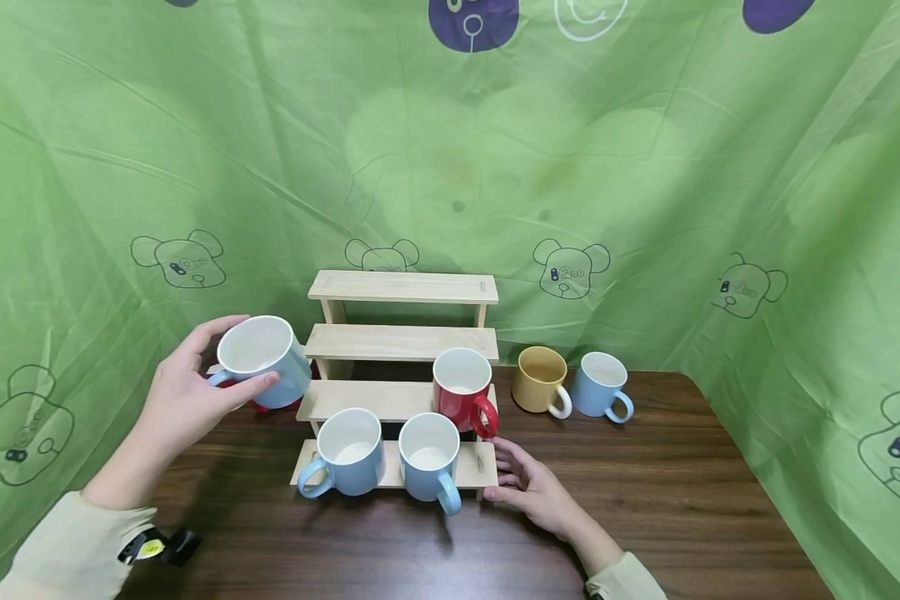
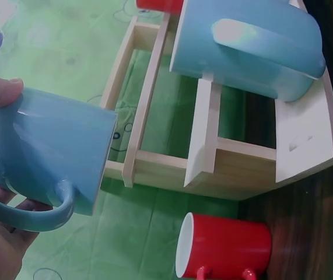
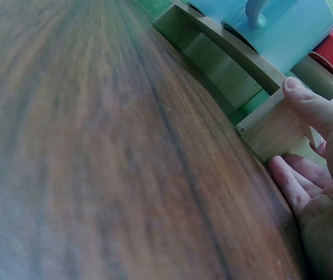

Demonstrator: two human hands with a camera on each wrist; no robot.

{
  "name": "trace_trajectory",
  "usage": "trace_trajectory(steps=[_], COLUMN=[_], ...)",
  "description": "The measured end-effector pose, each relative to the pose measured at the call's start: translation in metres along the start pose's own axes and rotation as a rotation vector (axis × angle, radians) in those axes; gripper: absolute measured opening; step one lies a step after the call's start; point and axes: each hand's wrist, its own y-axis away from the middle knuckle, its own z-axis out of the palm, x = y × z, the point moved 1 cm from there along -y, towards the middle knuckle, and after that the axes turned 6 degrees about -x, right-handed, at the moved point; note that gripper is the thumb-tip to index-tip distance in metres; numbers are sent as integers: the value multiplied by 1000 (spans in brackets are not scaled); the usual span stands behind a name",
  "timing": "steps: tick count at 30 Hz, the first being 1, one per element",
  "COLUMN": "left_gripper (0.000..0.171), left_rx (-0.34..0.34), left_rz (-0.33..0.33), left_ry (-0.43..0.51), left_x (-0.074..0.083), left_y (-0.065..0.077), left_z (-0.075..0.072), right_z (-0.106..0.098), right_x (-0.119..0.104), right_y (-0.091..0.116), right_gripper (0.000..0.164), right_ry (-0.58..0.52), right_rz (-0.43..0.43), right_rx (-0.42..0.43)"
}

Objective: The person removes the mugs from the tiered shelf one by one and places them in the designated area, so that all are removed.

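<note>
Green patterned cloth (image 1: 450,167) is hanging behind & at sides; dark wood table (image 1: 645,467) is supporting everything. Pale 4-tier wooden rack (image 1: 401,340) is standing approx mid-table. L hand (image 1: 195,387) is gripping the held blue mug (image 1: 292,379) in mid-air, just L of rack; R hand (image 1: 532,487) is holding the R end of the lowest tier, prob. bracing. Front-left blue mug (image 1: 354,471) & front-right blue mug (image 1: 423,479) are sitting on that tier, shelf red mug (image 1: 453,404) one tier up at R; table red mug (image 2: 230,245) is standing L of rack, yellow mug (image 1: 536,387) & far-right blue mug (image 1: 594,396) R of it. Best practice, IMO: L hand keeping mug upright, its handle (image 2: 32,220) clear of boards; R hand steadying w/o pulling.
</note>
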Motion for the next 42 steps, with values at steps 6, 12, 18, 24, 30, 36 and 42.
trace_trajectory(steps=[6,12,18,24,30,36,42], left_gripper=[84,85,84,84,84,83,82], left_rx=[23,35,53,68,84,91,78], left_rz=[-30,-42,-46,-62,-92,-132,-157], left_ry=[-20,-33,-36,-78,-100,-75,-104], left_x=[-7,-15,-23,-36,-60,-82,-93], left_y=[3,8,14,21,29,37,45], left_z=[-7,-11,-14,-13,-7,-1,4], right_z=[0,0,0,0,0,0,0], right_x=[0,-1,0,-1,0,-2,-2], right_y=[1,1,0,0,1,1,0], right_gripper=[79,78,78,78,78,78,78], right_ry=[2,6,7,10,14,7,3], right_rz=[-2,-7,-4,-7,-11,-5,-8], right_rx=[2,3,6,10,6,6,4])
